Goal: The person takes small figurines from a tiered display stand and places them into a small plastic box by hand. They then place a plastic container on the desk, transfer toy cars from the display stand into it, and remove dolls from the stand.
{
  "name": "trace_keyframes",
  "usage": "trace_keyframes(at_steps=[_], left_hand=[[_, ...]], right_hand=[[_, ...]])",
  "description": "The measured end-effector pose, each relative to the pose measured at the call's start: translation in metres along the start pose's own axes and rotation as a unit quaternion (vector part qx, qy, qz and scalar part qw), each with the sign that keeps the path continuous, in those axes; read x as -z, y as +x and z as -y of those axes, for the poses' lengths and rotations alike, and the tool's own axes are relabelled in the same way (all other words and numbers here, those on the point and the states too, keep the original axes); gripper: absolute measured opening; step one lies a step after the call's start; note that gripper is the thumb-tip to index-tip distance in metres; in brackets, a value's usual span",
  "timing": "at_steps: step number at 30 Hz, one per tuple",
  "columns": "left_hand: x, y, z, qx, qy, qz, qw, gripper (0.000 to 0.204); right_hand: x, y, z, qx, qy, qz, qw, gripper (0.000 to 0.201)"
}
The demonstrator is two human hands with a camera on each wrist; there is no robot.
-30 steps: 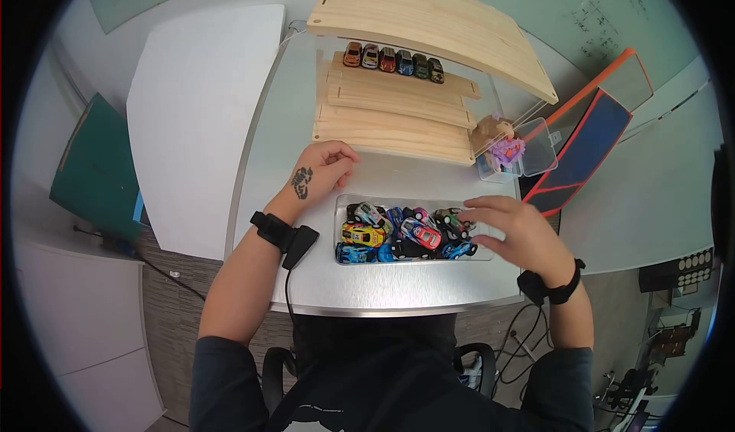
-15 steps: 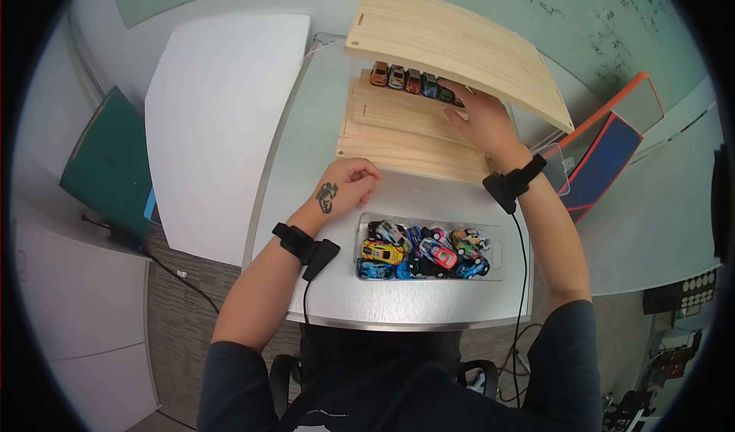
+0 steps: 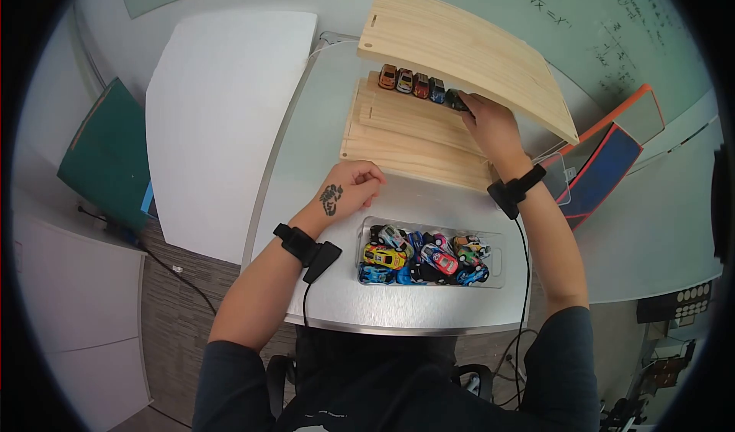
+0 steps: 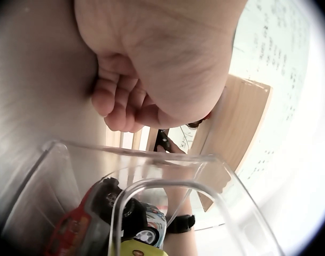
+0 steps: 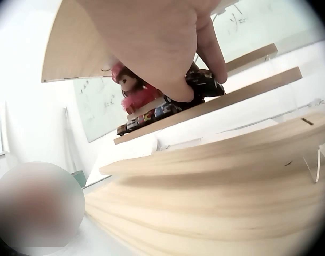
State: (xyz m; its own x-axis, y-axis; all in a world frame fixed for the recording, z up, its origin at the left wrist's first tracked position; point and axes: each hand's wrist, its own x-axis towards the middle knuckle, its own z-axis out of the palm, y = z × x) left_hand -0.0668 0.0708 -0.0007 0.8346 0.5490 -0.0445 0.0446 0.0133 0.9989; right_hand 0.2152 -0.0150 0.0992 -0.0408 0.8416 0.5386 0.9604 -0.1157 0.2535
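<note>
Landmark: the wooden rack [image 3: 417, 129], stepped shelves under a slanted roof board [image 3: 467, 45], sitting on the worktop [image 3: 321, 164].
Right hand: right hand [image 3: 494, 126] is up at the rack's top shelf, fingers [image 5: 205, 53] pinched round a dark toy car [image 5: 202, 85] at the right end of the row. Wheels look down on, or just about on, the shelf.
Row: parked cars [image 3: 413, 83] line up along that same top shelf, to the left of the dark one.
Left hand: left hand [image 3: 352, 187] rests on the worktop just in front of the rack, fingers [image 4: 117, 101] loosely curled and holding nothing.
Bin: clear bin [image 3: 498, 260] of loose cars sits in front of the rack, nearer the person, just beside the left hand.
Step, my guess: parking this car next in line.
Next move, my guess: square it up beside its neighbour, let go without nudging the row, then back to the bin for another.
</note>
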Motion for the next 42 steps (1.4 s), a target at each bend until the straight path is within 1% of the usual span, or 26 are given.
trace_keyframes(at_steps=[1, 3, 4, 5, 6, 8, 9, 10, 11, 13, 14, 16, 20, 22, 23, 25, 26, 28, 30, 32, 34, 35, 37, 38, 40, 42], left_hand=[[0.0, -0.001, 0.0, 0.002, 0.002, -0.004, 1.0, 0.013], [-0.001, -0.002, 0.002, 0.003, 0.007, -0.002, 1.0, 0.013], [0.0, -0.002, 0.002, -0.003, 0.013, -0.001, 1.0, 0.012], [0.001, -0.003, 0.002, 0.001, 0.012, -0.004, 1.0, 0.012], [0.0, -0.003, 0.0, 0.007, 0.007, 0.001, 1.0, 0.013], [0.001, -0.003, 0.0, 0.014, 0.001, 0.004, 1.0, 0.013], [0.001, -0.002, 0.0, 0.009, 0.004, 0.001, 1.0, 0.013], [0.0, -0.001, 0.001, 0.004, 0.008, -0.002, 1.0, 0.013], [0.0, -0.001, 0.001, 0.005, 0.008, 0.0, 1.0, 0.013], [0.0, -0.002, 0.0, -0.002, 0.026, -0.004, 1.0, 0.014], [0.0, -0.001, 0.001, -0.002, 0.027, -0.003, 1.0, 0.014], [0.001, -0.001, 0.004, -0.017, 0.032, -0.004, 0.999, 0.014], [0.001, -0.001, 0.004, -0.011, 0.029, -0.007, 0.999, 0.013], [0.0, -0.002, 0.002, 0.007, 0.009, 0.003, 1.0, 0.013], [0.0, -0.002, 0.001, 0.007, 0.009, 0.002, 1.0, 0.013], [-0.001, -0.003, -0.001, 0.009, 0.013, -0.001, 1.0, 0.012], [-0.001, -0.002, 0.0, 0.008, 0.014, 0.0, 1.0, 0.012], [-0.001, -0.002, 0.001, 0.012, 0.002, 0.0, 1.0, 0.012], [0.0, -0.001, 0.004, 0.007, 0.01, 0.0, 1.0, 0.012], [0.0, 0.0, 0.004, -0.001, 0.02, 0.002, 1.0, 0.012], [0.0, -0.002, 0.002, 0.0, 0.005, 0.008, 1.0, 0.012], [0.001, -0.001, 0.002, -0.001, 0.008, 0.008, 1.0, 0.012], [0.0, 0.0, 0.006, 0.0, 0.006, 0.002, 1.0, 0.012], [-0.001, -0.001, 0.006, 0.0, 0.008, 0.001, 1.0, 0.012], [-0.001, -0.001, 0.004, -0.001, -0.012, 0.007, 1.0, 0.012], [-0.001, -0.002, 0.002, 0.002, -0.012, 0.003, 1.0, 0.012]], right_hand=[[0.008, -0.002, -0.001, -0.001, 0.0, 0.002, 1.0, 0.035], [0.033, -0.007, 0.004, -0.075, 0.06, 0.056, 0.994, 0.036], [0.05, -0.009, 0.012, -0.074, 0.064, 0.058, 0.993, 0.036], [0.071, -0.014, 0.023, -0.094, 0.165, 0.088, 0.978, 0.033], [0.092, -0.018, 0.033, -0.112, 0.263, 0.118, 0.951, 0.03], [0.126, -0.029, 0.049, -0.098, 0.371, 0.217, 0.898, 0.031], [0.138, -0.035, 0.06, -0.028, 0.383, 0.219, 0.897, 0.035], [0.142, -0.043, 0.071, 0.011, 0.407, 0.196, 0.892, 0.037], [0.142, -0.053, 0.083, 0.029, 0.439, 0.183, 0.879, 0.038], [0.132, -0.07, 0.1, 0.113, 0.43, 0.197, 0.874, 0.041], [0.128, -0.077, 0.105, 0.111, 0.43, 0.196, 0.874, 0.041], [0.12, -0.086, 0.113, 0.207, 0.378, 0.243, 0.869, 0.041], [0.114, -0.087, 0.11, 0.197, 0.378, 0.231, 0.875, 0.038], [0.116, -0.087, 0.113, 0.138, 0.355, 0.259, 0.888, 0.032], [0.112, -0.086, 0.114, 0.14, 0.354, 0.259, 0.888, 0.032], [0.104, -0.086, 0.117, 0.138, 0.41, 0.272, 0.86, 0.024], [0.106, -0.082, 0.114, 0.137, 0.41, 0.271, 0.86, 0.024], [0.109, -0.061, 0.102, 0.089, 0.439, 0.32, 0.835, 0.022], [0.092, -0.038, 0.084, 0.057, 0.398, 0.198, 0.894, 0.022], [0.069, -0.01, 0.064, 0.058, 0.28, 0.06, 0.956, 0.026], [0.042, 0.007, 0.048, 0.026, 0.208, 0.018, 0.978, 0.035], [0.032, 0.015, 0.044, 0.026, 0.208, 0.015, 0.978, 0.035], [0.014, 0.027, 0.039, -0.065, 0.163, 0.096, 0.98, 0.038], [0.005, 0.03, 0.038, -0.065, 0.165, 0.094, 0.98, 0.038], [-0.008, 0.039, 0.037, -0.016, 0.077, 0.033, 0.996, 0.044], [-0.014, 0.041, 0.041, -0.006, 0.061, 0.015, 0.998, 0.044]])
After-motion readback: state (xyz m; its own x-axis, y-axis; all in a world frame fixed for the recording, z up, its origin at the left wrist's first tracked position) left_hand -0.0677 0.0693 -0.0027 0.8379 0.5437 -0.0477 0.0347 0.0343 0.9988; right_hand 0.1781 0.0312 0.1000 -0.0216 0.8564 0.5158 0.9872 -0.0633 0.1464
